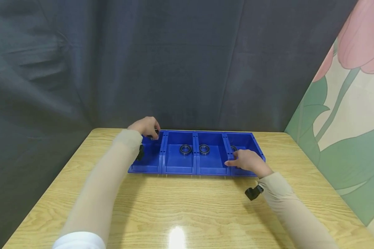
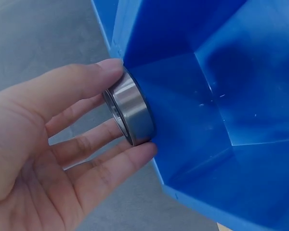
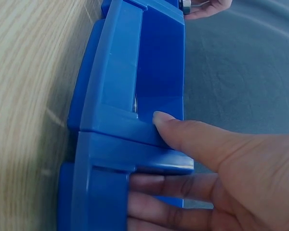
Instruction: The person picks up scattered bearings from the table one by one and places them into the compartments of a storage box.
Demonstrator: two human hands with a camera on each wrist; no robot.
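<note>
My left hand [image 1: 147, 127] is over the back of the leftmost blue bin [image 1: 151, 155]. Its thumb and fingers pinch a steel ball bearing [image 2: 135, 110] by the outer rim, close to the bin's back edge in the left wrist view. My right hand [image 1: 247, 160] grips the adjoining side walls of the two right-hand bins, with its thumb [image 3: 171, 127] on the third bin's side and its fingers [image 3: 154, 207] in the rightmost bin [image 1: 241, 139]. A further bearing [image 1: 233, 148] lies in that rightmost bin, partly hidden by the hand.
The bins stand side by side in a row near the back of the wooden table [image 1: 187, 207]. One bearing [image 1: 185, 154] lies in the second bin and another bearing [image 1: 204, 154] in the third. A dark curtain [image 1: 180, 69] hangs close behind the bins.
</note>
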